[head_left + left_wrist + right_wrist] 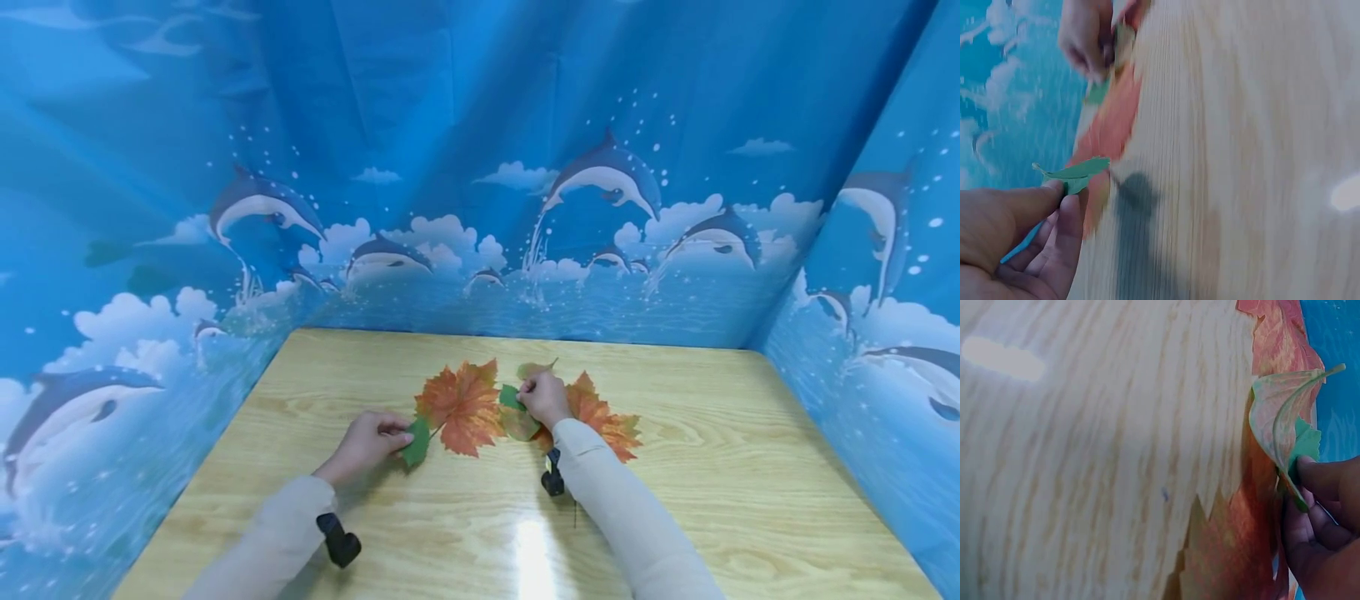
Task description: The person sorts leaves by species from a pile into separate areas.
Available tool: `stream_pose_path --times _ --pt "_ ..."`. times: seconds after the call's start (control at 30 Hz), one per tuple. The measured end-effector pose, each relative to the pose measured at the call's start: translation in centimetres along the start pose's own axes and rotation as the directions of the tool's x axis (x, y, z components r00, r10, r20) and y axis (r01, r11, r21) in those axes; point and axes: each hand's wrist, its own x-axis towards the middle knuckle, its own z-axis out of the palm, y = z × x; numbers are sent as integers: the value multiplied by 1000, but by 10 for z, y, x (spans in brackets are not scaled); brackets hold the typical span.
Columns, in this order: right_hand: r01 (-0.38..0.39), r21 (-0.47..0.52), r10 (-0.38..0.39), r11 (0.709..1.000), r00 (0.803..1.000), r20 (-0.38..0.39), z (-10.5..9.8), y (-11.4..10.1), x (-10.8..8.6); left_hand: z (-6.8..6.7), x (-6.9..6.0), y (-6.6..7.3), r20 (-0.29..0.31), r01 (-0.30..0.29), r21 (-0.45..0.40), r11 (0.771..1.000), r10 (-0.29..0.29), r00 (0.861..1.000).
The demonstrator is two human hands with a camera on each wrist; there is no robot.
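Green leaf (417, 442) pinched between left hand's (375, 442) thumb and fingers, raised above table, at left edge of orange leaf (461, 404); second green leaf (511, 397) pinched in right hand (546, 398), right of that orange leaf; mottled leaf (1282, 415) touching right fingers, cannot tell if gripped too; another orange leaf (603, 417) partly under right wrist; wooden table (712, 467); dolphin-print curtain (480, 125) behind

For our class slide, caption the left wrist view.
The left hand pinches a green leaf near an orange leaf on the table.
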Motion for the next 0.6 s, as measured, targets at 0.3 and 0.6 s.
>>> stream_pose_path --times 0.3,0.6 --pt "25 9 -25 1000 1000 -3 1 3 0 43 -24 21 153 20 -141 990 1 988" --pt "39 38 -38 999 999 -11 3 4 -2 85 -34 23 234 8 -199 980 40 971"
